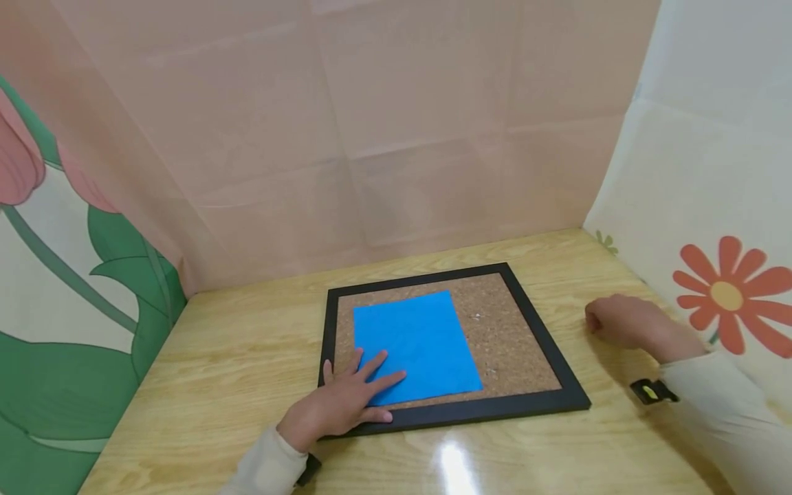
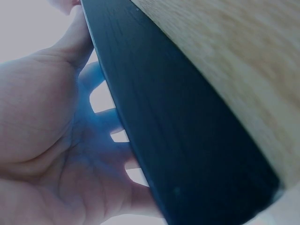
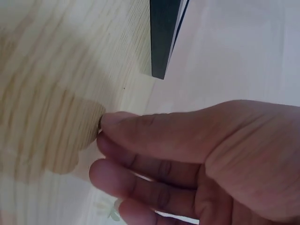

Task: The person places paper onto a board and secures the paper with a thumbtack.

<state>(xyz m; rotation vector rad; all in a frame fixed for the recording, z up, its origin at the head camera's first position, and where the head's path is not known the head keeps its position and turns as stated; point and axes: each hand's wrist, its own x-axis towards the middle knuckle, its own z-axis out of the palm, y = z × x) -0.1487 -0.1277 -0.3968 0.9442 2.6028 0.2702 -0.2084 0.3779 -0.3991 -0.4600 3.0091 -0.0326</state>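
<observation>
A blue sheet of paper (image 1: pixel 427 344) lies on a black-framed corkboard (image 1: pixel 538 364). My left hand (image 1: pixel 343 402) rests with spread fingers over the sheet's lower left corner and the board's frame. In the left wrist view, the black frame (image 2: pixel 164 122) hides those fingers' tips. To the right of the board, my right hand (image 1: pixel 631 323) is down at the tabletop. Its thumb (image 3: pixel 154 136) and index finger meet in a pinch at the wood, the other fingers curled behind. A tiny dark sliver (image 3: pixel 100 121) shows at these fingertips; I cannot tell what it is.
Two small clear or whitish bits (image 1: pixel 476 317) sit on the bare cork right of the sheet. The wooden table (image 1: pixel 235 357) extends around the board. A pinkish sheet (image 1: pixel 402 172) hangs behind, and flower-patterned sheets (image 1: pixel 727 295) stand at both sides.
</observation>
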